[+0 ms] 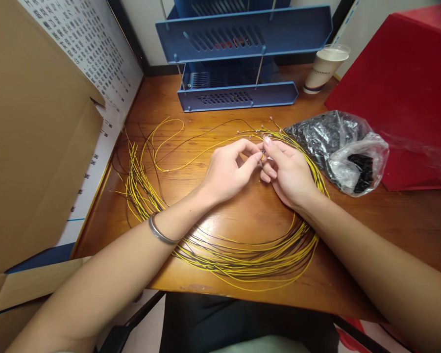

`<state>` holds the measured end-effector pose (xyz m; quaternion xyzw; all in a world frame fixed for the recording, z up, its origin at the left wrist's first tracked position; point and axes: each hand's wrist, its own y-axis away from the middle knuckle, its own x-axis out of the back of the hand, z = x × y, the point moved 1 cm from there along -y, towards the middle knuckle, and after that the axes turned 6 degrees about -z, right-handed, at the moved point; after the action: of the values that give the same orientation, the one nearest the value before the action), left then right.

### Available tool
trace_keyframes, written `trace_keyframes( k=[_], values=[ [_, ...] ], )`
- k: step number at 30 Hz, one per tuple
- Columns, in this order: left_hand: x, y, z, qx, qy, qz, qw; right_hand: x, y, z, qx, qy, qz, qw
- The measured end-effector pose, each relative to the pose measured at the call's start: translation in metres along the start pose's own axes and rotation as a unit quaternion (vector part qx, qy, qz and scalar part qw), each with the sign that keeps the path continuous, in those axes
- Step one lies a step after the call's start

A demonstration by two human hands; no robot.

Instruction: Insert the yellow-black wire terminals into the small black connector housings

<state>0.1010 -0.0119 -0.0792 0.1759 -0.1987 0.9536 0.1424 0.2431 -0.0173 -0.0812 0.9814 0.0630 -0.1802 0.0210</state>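
A loose coil of thin yellow and black wires point(242, 267) lies on the wooden table around my hands. My left hand point(233, 169) pinches a yellow wire close to its end, thumb against forefinger. Right beside it, my right hand point(288, 169) is closed with thumb and forefinger on a small dark piece at that wire end; its exact kind is too small to make out. The fingertips of both hands nearly touch. Several wire ends with small shiny tips show just beyond my fingers. A clear plastic bag point(316, 137) of small black pieces lies to the right of my right hand.
A blue two-tier desk tray point(238, 98) stands at the back. To its right is a paper cup point(323, 71), then a large red box-like object point(397, 98). An open cardboard box point(33, 137) rises at the left. The table's front edge point(220, 293) runs close to my lap.
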Motion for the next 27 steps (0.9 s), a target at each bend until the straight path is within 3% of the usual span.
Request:
trace_keyframes(
  k=[14,27],
  values=[
    [0.0006,0.0008,0.0026,-0.047,-0.005,-0.023,0.999,-0.0011,-0.0021,-0.003,-0.002,-0.036,0.084,0.996],
    [0.001,0.0026,0.0057,0.0,0.012,-0.056,0.998,0.0022,-0.004,-0.0013,0.006,-0.012,0.058,0.998]
  ],
)
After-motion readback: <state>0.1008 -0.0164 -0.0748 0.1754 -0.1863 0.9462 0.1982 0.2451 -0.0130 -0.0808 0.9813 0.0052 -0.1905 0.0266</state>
